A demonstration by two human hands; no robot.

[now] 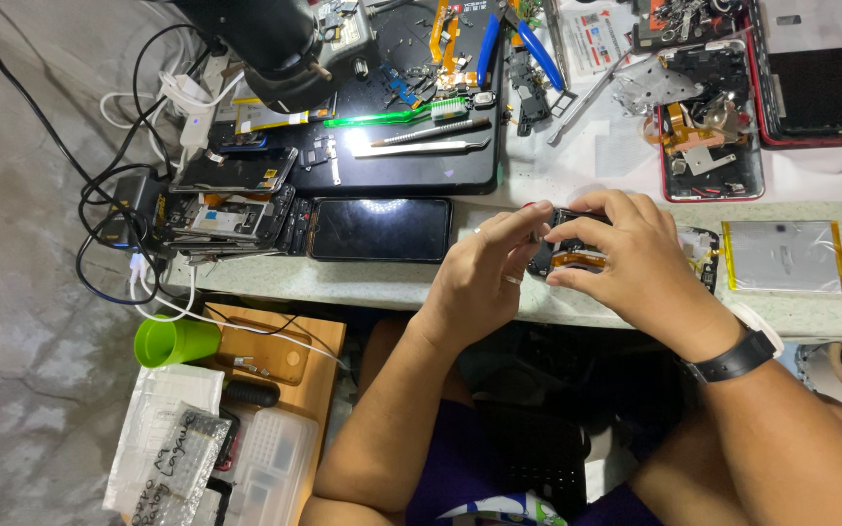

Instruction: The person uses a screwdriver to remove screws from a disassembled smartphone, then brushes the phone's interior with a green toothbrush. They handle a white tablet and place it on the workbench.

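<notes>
At the far left, below the bench edge, a green plastic cup (175, 341) lies on its side beside a wooden board (285, 356), with clear plastic parts boxes (270, 458) under it. On the light worktop (382, 278) a tangle of black and white cables (119, 224) runs to a stack of stripped phone frames (231, 209). Just right of the stack lies a dark phone (380, 230), screen up and unlit. Behind it a black mat (411, 156) carries metal tweezers (421, 146), a green tool (382, 119) and blue-handled pliers (528, 49).

The left hand (484, 278) meets the right hand (631, 258) over the front edge of the worktop. Between them sits an opened phone (569, 251) with an orange flex strip showing. The left hand's thumb and forefinger are pinched close at the phone's top left corner, perhaps on a small part, though that is too small to tell. The right hand is closed around the phone's right side, its fingers curled over the top; a black wristband (733, 358) sits on that wrist.

Further right lie a silver battery pack (784, 256) with yellow edging, flat on the worktop, and behind it a red-rimmed phone shell (711, 127) full of loose parts.
</notes>
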